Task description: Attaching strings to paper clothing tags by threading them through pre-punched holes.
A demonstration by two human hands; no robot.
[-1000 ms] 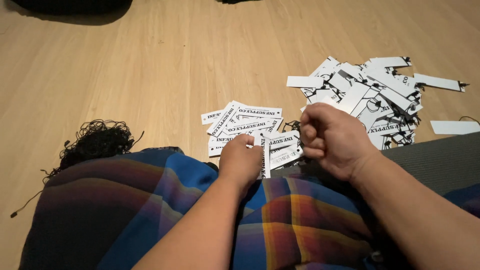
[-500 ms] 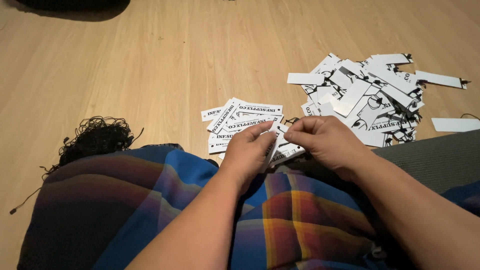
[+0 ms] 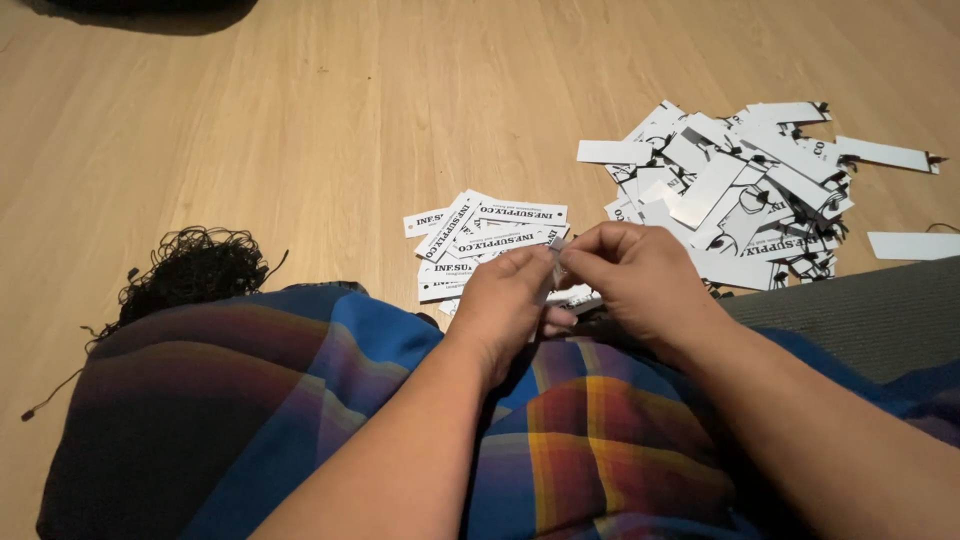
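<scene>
On the far left of the wooden floor (image 3: pixel 300 110), close against the checked cloth (image 3: pixel 300 400) over the person's lap, lies a tangle of black string (image 3: pixel 195 268), well apart from both hands. A loose strand trails from it toward the floor's left edge.

Next comes a small fan of white paper tags (image 3: pixel 485 235) lying flat on the floor, their long axes running roughly left to right and slightly tilted. This fan sits just beyond the left hand (image 3: pixel 510 300), touching or almost touching its fingertips.

The 2 hands meet in the middle, just above the near edge of the cloth. The left hand is curled, thumb and forefinger closed on a single tag (image 3: pixel 556 268), which stands between the 2 hands with only a thin sliver of its upper end showing. The right hand (image 3: pixel 635 275) presses in from the other side, its fingertips pinching the same tag at the top. Whether a string is being held there too cannot be told; the fingers cover that spot. Both hands are about equally near the tag, since each grips it.

To the right, beyond the right hand, spreads a larger, untidy heap of tags with black strings (image 3: pixel 740 190), pointing every way. 1 stray tag (image 3: pixel 915 245) lies alone near the floor's right edge, beside a grey mat (image 3: pixel 860 320).
</scene>
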